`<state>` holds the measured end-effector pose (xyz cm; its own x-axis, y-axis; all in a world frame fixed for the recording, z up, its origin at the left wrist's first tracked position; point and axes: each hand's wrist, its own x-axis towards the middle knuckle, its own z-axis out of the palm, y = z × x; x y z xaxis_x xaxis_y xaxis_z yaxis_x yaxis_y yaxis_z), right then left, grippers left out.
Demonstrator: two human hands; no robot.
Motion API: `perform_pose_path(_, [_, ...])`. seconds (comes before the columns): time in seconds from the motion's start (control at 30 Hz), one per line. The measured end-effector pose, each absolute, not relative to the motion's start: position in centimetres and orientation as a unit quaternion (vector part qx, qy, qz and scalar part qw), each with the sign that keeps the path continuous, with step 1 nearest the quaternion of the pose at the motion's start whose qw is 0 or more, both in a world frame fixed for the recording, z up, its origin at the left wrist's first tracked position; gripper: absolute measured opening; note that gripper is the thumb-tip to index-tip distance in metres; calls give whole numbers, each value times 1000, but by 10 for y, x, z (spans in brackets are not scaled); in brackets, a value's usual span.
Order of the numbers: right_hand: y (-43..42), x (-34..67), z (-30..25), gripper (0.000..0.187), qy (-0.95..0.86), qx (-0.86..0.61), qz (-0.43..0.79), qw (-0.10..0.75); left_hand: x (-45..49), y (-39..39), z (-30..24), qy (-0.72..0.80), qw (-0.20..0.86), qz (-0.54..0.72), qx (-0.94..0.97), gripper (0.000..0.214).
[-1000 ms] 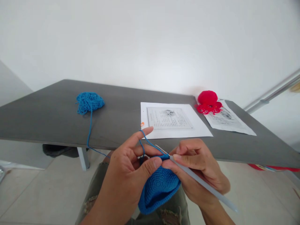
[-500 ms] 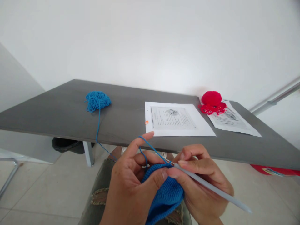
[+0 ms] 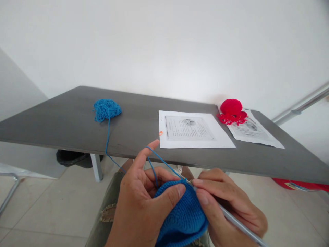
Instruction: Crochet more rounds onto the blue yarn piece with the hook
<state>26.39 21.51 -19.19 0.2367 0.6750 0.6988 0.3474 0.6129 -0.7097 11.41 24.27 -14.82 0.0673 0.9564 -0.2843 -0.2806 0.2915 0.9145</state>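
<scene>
Blue crochet work, a rounded fabric with close stitches, is pinched at its top edge by my left hand. Over the raised left index finger runs a strand of blue yarn, stretched down to the edge of the work. My right hand grips a crochet hook with a grey handle, its thin metal tip at the top edge where the taut strand meets the stitches. The hook's very end is hard to make out there.
On the grey table, a loose pile of blue yarn trails a strand off the front edge. A printed sheet has a small orange ring at its left edge. Red yarn rests on another sheet. A black bin stands below.
My right hand has moved slightly right and down, with the hook tilted more steeply. My left index finger has shifted left, and more of the blue work's face shows.
</scene>
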Motion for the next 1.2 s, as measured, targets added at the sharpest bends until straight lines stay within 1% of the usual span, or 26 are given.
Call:
perform_pose_path(0.03, [215,262,-194,28,-594,-423,115,674,114,243,-148,483,643,481,350,106])
perform_pose_path(0.1, [215,260,-198,30,-577,-421,111,691,114,243,-148,481,645,479,350,106])
perform_pose_path(0.2, [216,261,-202,24,-565,-420,132,698,112,246,-148,476,649,480,348,105])
perform_pose_path(0.27, [219,264,-201,22,-555,-421,170,697,111,248,-148,473,654,479,345,105])
perform_pose_path(0.43, [225,268,-196,26,-498,-377,339,704,110,252,-149,470,664,472,340,106])
perform_pose_path(0.53, [223,272,-196,24,-497,-354,391,689,110,252,-150,475,656,472,348,104])
perform_pose_path(0.63, [217,279,-198,22,-493,-366,428,663,111,252,-150,487,637,475,362,100])
perform_pose_path(0.73, [212,282,-200,17,-483,-396,433,650,112,251,-149,497,622,477,371,97])
perform_pose_path(1.0, [210,275,-200,12,-466,-426,383,674,118,246,-143,491,626,502,339,93])
perform_pose_path(1.2, [212,275,-201,11,-481,-391,391,680,117,245,-143,493,630,501,330,92])
